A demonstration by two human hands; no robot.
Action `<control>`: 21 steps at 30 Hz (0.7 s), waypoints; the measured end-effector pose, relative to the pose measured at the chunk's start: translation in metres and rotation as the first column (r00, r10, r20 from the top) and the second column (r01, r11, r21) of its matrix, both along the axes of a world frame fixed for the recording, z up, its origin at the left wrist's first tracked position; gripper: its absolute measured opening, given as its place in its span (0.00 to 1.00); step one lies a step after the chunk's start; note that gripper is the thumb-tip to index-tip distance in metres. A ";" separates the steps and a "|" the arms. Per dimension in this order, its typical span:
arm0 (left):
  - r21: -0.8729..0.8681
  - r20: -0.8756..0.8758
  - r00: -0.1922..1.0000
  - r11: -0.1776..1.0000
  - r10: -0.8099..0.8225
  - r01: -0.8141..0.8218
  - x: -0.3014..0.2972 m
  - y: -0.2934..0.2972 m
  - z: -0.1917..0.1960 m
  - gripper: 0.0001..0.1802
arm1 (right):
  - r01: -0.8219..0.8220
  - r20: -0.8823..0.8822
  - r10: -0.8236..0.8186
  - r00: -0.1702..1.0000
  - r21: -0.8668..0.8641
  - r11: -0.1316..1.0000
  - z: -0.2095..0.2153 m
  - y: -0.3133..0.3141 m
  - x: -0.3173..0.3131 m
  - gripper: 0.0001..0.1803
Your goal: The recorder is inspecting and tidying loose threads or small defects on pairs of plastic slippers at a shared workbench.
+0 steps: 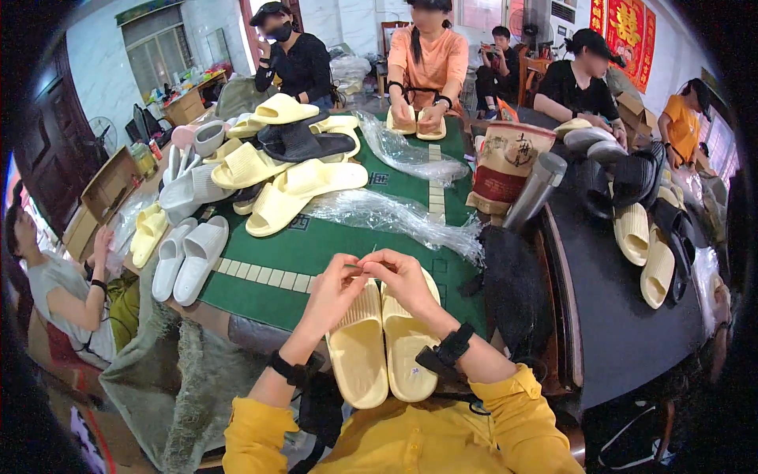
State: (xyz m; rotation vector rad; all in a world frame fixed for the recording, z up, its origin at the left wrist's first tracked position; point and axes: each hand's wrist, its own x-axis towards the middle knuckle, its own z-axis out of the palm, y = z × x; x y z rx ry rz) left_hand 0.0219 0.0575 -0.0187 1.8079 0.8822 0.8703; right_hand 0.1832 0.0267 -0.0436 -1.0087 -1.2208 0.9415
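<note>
A pair of pale yellow slippers (pixel 357 359) lies side by side at the table's near edge, heels toward me. Over their toe ends, my left hand (pixel 335 283) and my right hand (pixel 401 283) meet with fingertips pinched together. Whatever they hold is too small and thin to make out. Just beyond them, a bundle of clear plastic strands (pixel 395 215) stretches across the green table mat (pixel 339 241). A grey pair of slippers (pixel 202 257) stands to the left of my left hand.
Yellow, black and grey slippers (pixel 304 186) are heaped at the far left. A metal flask (pixel 537 188) and a red-and-cream bag (pixel 512 162) stand at right, near a black cloth (pixel 512 288). More slippers (pixel 632 229) lie on the dark right-hand table. Across from me, a person handles slippers (pixel 430 126).
</note>
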 end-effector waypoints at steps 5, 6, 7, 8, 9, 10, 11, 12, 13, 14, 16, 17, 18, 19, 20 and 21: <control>-0.092 0.001 1.000 0.996 0.011 -0.011 0.002 0.008 -0.016 0.07 | 0.068 0.078 -0.082 0.994 0.165 0.984 -0.010 -0.002 0.001 0.08; -0.067 -0.004 1.000 0.998 -0.003 0.003 0.001 0.007 -0.019 0.07 | 0.066 0.063 -0.078 0.995 0.168 0.984 -0.010 -0.002 0.001 0.08; -0.079 0.037 0.999 0.996 0.034 -0.031 0.000 0.006 -0.022 0.08 | 0.103 0.010 -0.105 0.994 0.137 0.985 -0.010 -0.002 0.002 0.08; -0.121 0.067 0.995 0.990 0.078 -0.069 -0.001 0.004 -0.024 0.09 | 0.137 -0.042 -0.133 0.990 0.103 0.985 -0.010 -0.002 0.003 0.08; -0.095 0.074 0.995 0.993 0.072 -0.065 -0.001 0.004 -0.026 0.09 | 0.088 -0.166 -0.083 0.983 0.020 0.996 -0.010 -0.002 0.004 0.10; -0.079 0.082 0.994 0.995 0.071 -0.065 -0.001 0.003 -0.027 0.09 | 0.076 -0.173 -0.069 0.982 0.034 0.997 -0.011 -0.002 0.005 0.10; -0.087 0.060 0.995 0.993 0.082 -0.077 0.000 0.002 -0.027 0.10 | 0.038 -0.253 -0.038 0.967 -0.007 0.999 -0.011 -0.002 0.006 0.10; -0.063 0.092 0.993 0.996 0.069 -0.064 0.001 0.001 -0.027 0.10 | -0.008 -0.331 -0.004 0.944 -0.035 0.999 -0.011 -0.002 0.007 0.11; -0.043 0.062 0.995 0.996 0.082 -0.080 0.002 0.000 -0.027 0.10 | -0.028 -0.362 0.028 0.932 0.007 1.000 -0.011 -0.001 0.007 0.11; -0.020 0.035 0.995 0.995 0.099 -0.098 0.002 -0.001 -0.027 0.11 | -0.031 -0.358 0.031 0.933 0.006 1.000 -0.012 -0.001 0.008 0.11; 0.035 0.041 0.991 0.991 0.124 -0.126 0.004 -0.005 -0.026 0.10 | -0.020 -0.323 0.013 0.946 -0.020 1.000 -0.012 -0.002 0.008 0.08; 0.050 0.023 0.987 0.986 0.157 -0.158 0.004 -0.006 -0.026 0.10 | -0.034 -0.320 0.031 0.947 -0.002 0.999 -0.013 -0.002 0.008 0.08; 0.090 0.048 0.987 0.984 0.152 -0.156 0.004 -0.008 -0.026 0.10 | -0.030 -0.311 0.030 0.950 0.003 1.000 -0.013 -0.003 0.008 0.08; 0.153 0.050 0.987 0.975 0.152 -0.158 0.004 -0.008 -0.025 0.10 | -0.026 -0.302 0.025 0.953 0.002 1.000 -0.012 -0.003 0.008 0.07; 0.190 0.039 0.986 0.968 0.160 -0.165 0.004 -0.009 -0.025 0.10 | -0.030 -0.298 0.031 0.954 0.006 1.000 -0.012 -0.004 0.007 0.07; 0.214 0.055 0.987 0.963 0.154 -0.162 0.004 -0.009 -0.025 0.10 | -0.029 -0.304 0.032 0.952 0.015 0.999 -0.012 -0.004 0.007 0.07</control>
